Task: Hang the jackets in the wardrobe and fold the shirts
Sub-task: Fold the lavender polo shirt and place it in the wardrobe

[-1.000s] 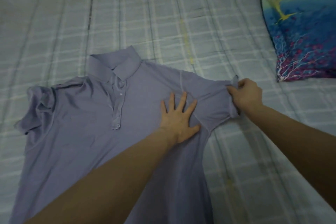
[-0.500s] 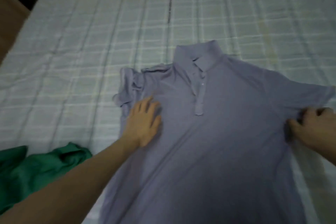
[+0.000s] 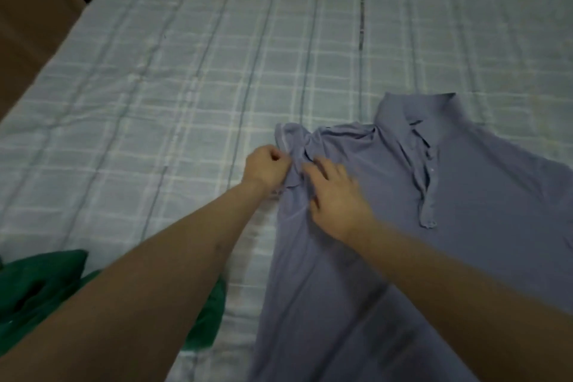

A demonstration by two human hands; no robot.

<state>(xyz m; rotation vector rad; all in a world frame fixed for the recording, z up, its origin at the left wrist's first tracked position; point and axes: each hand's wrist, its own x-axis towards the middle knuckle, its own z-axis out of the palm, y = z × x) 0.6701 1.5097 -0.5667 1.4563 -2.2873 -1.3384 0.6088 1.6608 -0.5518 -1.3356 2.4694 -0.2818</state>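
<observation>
Your fingers (image 3: 279, 156) on the left hand (image 3: 267, 168) are curled tight, now pinching the bunched sleeve (image 3: 294, 146), while the right hand (image 3: 335, 192) has come across from the far sleeve and rests flat, fingers spread, just beside it. The bed (image 3: 186, 87) carries the lavender polo shirt (image 3: 434, 242) face up, collar away from you; a green garment (image 3: 37, 291) lies well apart under your left arm. With one sleeve already smoothed, this crumpled one probably wants pulling straight before any fold.

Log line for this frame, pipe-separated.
step: flatten bunched sleeve | left hand: pinches sleeve | right hand: presses polo shirt | bed
</observation>
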